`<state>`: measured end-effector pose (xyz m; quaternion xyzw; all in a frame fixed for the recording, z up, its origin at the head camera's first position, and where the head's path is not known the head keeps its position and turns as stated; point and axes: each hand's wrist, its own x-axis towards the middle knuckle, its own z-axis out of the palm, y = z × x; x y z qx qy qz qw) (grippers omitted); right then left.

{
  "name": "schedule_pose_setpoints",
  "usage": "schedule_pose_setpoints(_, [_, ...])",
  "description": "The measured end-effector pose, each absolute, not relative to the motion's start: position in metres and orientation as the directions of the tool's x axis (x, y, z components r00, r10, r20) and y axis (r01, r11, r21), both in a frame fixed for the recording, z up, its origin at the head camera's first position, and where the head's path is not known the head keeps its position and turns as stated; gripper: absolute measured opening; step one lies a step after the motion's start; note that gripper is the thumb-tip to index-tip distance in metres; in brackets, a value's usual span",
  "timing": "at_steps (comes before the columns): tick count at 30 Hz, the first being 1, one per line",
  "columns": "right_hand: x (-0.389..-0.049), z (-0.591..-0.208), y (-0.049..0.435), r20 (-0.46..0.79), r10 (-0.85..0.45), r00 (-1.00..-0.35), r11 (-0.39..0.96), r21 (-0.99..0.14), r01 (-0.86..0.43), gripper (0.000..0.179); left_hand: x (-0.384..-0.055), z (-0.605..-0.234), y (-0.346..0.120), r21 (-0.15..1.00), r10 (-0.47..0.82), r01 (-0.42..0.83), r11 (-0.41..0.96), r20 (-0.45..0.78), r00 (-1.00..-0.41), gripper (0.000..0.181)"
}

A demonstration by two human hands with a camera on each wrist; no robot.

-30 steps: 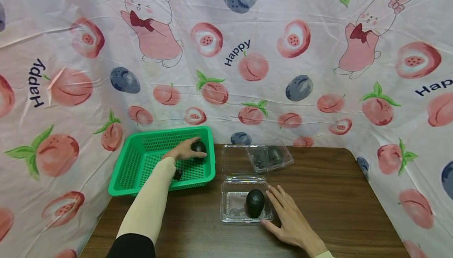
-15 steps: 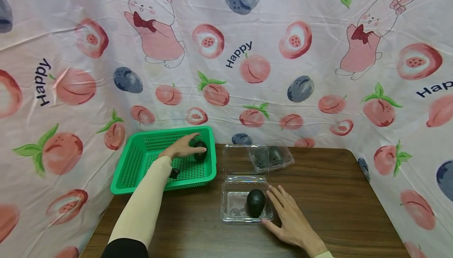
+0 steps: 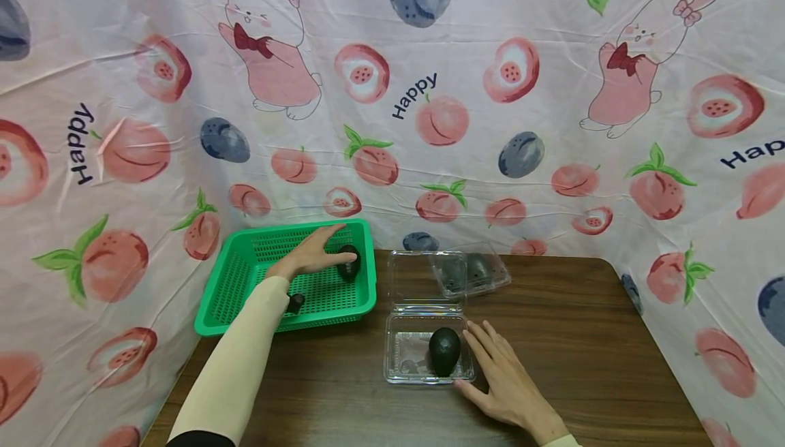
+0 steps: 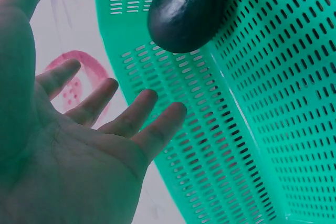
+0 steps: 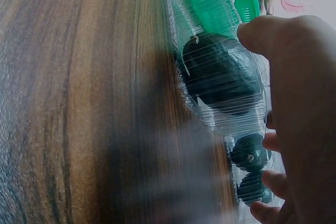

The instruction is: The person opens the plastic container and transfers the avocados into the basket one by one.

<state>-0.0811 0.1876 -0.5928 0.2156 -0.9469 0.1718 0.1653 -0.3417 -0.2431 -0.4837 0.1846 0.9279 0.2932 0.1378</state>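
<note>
My left hand [image 3: 309,253] hovers inside the green basket [image 3: 208,311], its fingers spread and straight. Close by its thumb lies a dark avocado [image 3: 349,264]; in the left wrist view a gap separates the fingers from the avocado [image 4: 186,14]. A second dark avocado [image 3: 296,303] is partly covered by my left forearm. My right hand [image 3: 512,382] rests with extended fingers along the right side of an open clear plastic clamshell box [image 3: 405,377]. One avocado [image 3: 444,350] sits in that box's right half, seen through the plastic in the right wrist view [image 5: 223,74].
Behind the box's raised lid [image 3: 407,280], a closed clamshell box [image 3: 499,282] with two avocados stands near the table's back edge. The brown wooden table [image 3: 589,338] extends to the right. A fruit-print cloth [image 3: 454,58] hangs behind and at both sides.
My left hand has drawn slightly left, away from the basket's right-hand avocado, and its fingers have straightened. More of the other basket avocado shows. My right hand stays by the box.
</note>
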Motion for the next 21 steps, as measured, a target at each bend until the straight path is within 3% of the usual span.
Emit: schedule_pose_setpoints(21, [-0.083,-0.593,0.188,0.394,-0.359,-0.846,0.847,-0.242,-0.473,0.091,-0.3,-0.454,-0.226,0.609,0.498,0.412,0.678,0.031,-0.866,0.101])
